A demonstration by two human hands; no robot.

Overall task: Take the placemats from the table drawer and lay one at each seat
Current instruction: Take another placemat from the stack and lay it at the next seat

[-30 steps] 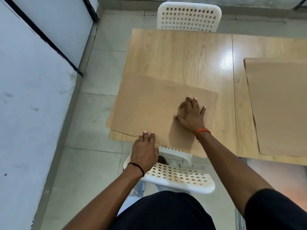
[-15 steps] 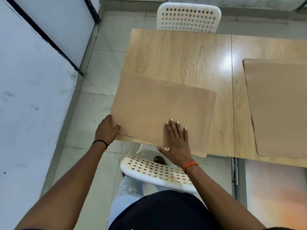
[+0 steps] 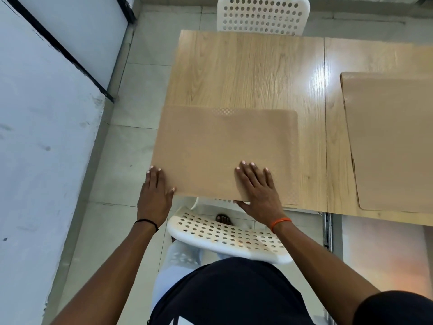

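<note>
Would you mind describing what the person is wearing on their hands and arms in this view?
The left hand is bare, with a thin black band at the wrist. The right hand is also bare, with an orange band at the wrist. Both forearms are uncovered; a dark short sleeve shows on the right upper arm. No gloves or rings are visible.

The bench (image 3: 246,73) is taken as landmark. One placemat (image 3: 220,148) lies on its near left corner, the mat's left and near edges overhanging the bench edge. A second placemat (image 3: 393,137) lies on the bench well to the right, apart from the first. A chair (image 3: 261,16) stands behind the bench's far edge; another chair (image 3: 225,235) stands before its near edge. The left hand (image 3: 153,195) is laid at the first mat's near left corner, the right hand (image 3: 259,188) flat on its near edge.
</note>
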